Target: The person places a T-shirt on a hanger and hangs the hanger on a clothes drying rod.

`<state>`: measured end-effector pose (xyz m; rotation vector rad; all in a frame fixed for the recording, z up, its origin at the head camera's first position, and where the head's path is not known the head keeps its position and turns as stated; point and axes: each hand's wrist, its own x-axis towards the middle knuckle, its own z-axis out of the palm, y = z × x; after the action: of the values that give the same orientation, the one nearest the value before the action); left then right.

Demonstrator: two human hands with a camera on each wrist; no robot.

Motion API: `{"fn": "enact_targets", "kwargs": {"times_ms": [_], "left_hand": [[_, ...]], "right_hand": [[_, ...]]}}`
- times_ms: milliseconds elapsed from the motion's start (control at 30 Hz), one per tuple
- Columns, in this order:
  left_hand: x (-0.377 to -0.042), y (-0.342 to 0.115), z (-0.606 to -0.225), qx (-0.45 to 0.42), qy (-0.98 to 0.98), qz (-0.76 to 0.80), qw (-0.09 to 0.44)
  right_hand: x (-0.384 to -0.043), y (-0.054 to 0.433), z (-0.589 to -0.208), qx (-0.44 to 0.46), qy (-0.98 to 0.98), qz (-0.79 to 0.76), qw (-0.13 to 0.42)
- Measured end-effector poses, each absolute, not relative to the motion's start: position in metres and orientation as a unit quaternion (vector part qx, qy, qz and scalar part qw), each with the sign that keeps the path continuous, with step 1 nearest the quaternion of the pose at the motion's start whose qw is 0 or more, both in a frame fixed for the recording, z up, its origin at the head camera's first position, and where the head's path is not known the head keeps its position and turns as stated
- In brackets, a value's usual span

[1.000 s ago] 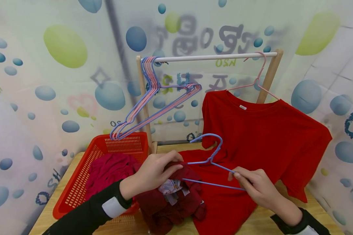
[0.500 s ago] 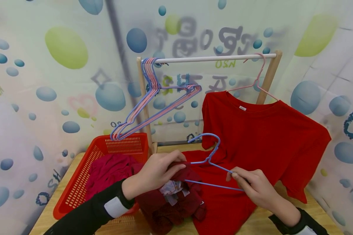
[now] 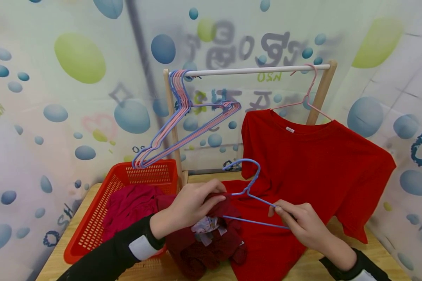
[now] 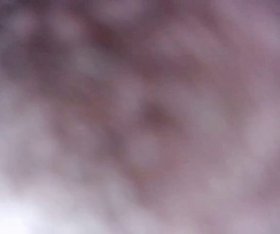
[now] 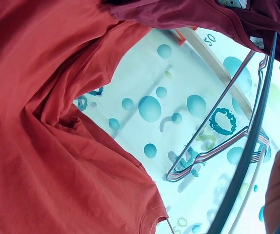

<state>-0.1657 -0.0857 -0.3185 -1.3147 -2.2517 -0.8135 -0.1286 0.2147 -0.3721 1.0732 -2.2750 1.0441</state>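
In the head view my left hand (image 3: 193, 205) pinches the edge of a dark red garment (image 3: 211, 249), fingers and thumb meeting on the cloth. A blue hanger (image 3: 253, 195) has its left end inside that garment. My right hand (image 3: 300, 222) grips the hanger's right arm, and the hook points up and left. Bunched folds of the garment hang below my left hand, with white labels and a patterned patch showing. From the right wrist, the hanger's bar (image 5: 250, 146) runs diagonally up to the dark red cloth (image 5: 198, 14). The left wrist view is only blur.
A rack with a white rail (image 3: 246, 70) stands behind. Several blue and pink hangers (image 3: 183, 113) hang at its left, and a red T-shirt (image 3: 313, 160) on a pink hanger at its right. An orange-red basket (image 3: 88, 218) with crimson clothing (image 3: 133, 207) sits at left on the wooden table (image 3: 67, 210).
My left hand has shifted slightly right with the garment's edge, covering more of the hanger's left arm. The hanger and my right hand have moved slightly left.
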Motion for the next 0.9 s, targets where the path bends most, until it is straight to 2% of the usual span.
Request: {"fn": "enact_targets", "kwargs": {"times_ms": [533,633,733,900], "left_hand": [[-0.165,-0.078,-0.321,-0.470,-0.807,-0.296,0.203],[-0.164,-0.079,-0.320,-0.470,-0.807,-0.292,0.207],[-0.163,-0.080,-0.317,-0.471,-0.806,-0.287,0.213],[-0.165,-0.084,-0.312,-0.463,-0.810,-0.283,0.223]], "right_hand": [[-0.128,0.212,-0.372,0.376,-0.825,0.384,0.176],[-0.128,0.212,-0.373,0.370,-0.831,0.370,0.189],[-0.130,0.210,-0.374,0.375,-0.813,0.361,0.262],[-0.136,0.200,-0.369,0.389,-0.678,0.351,0.516]]}}
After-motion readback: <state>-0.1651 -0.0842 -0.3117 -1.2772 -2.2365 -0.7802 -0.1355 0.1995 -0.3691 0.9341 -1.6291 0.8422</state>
